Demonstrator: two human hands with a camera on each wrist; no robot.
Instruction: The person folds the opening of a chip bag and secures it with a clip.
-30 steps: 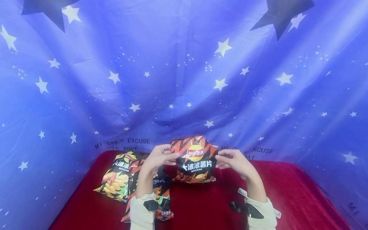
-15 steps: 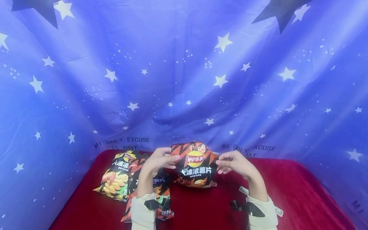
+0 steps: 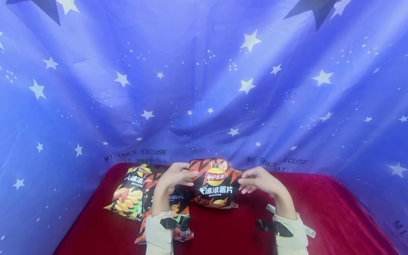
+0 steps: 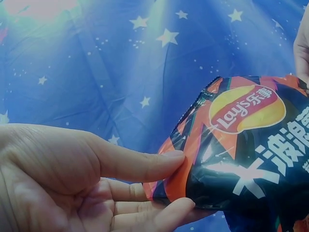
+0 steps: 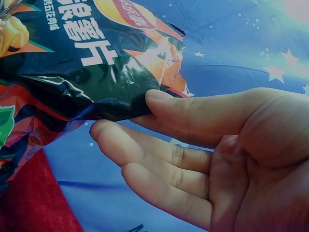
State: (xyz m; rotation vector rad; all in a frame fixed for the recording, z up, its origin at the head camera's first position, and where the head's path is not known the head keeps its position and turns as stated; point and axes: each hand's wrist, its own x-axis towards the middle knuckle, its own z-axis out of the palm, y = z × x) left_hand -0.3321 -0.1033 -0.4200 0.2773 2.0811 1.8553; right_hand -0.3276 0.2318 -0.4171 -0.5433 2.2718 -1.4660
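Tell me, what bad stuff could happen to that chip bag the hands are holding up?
1. The left hand and right hand only pinch the side edges of the orange-and-black chip bag between thumb and fingertips; the glossy foil might slip and drop onto the red cloth.
2. If both hands pull outward, the seam could tear and chips might spill.
3. Two more chip bags lie near the left forearm, which could knock them.

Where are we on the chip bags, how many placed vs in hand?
Done: two chip bags lie overlapping on the red cloth, at the person's left. In hand: a third bag, upright, bottom at the cloth, pinched at its edges by the left hand and right hand. Left: releasing it.
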